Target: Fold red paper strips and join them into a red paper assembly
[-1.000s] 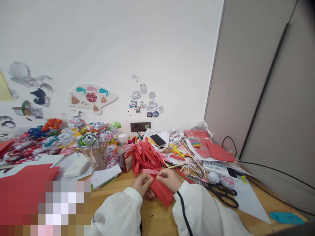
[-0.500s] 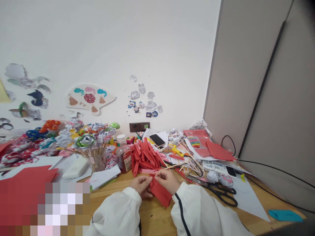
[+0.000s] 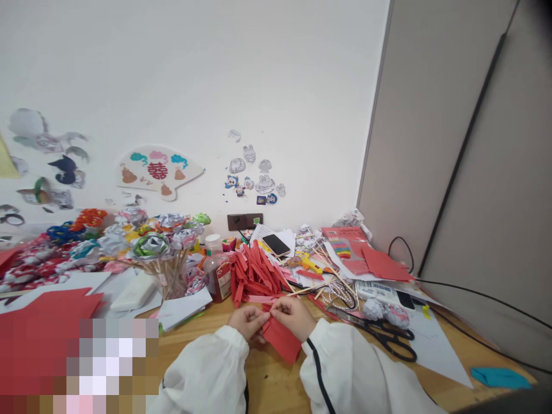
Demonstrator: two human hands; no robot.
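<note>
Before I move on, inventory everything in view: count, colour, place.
Held paper: one, red, front centre
Folded strips: many, red, centre
Bottle: one, clear, left of strips
Phone: at least one, black, behind strips
Glue gun: one, yellow, right of strips
Scissors: one, black, right
Paper flowers: many, multicoloured, left
Loose sheets: several, red and white, both sides
Flat piece: one, blue, right
Fan decoration: one, white, wall
Cartoon cutouts: many, mixed, wall
Table: one, brown, below
Other clutter: uncountable, mixed, table
Left hand: one, white sleeve, holding paper
Right hand: one, white sleeve, holding paper
</note>
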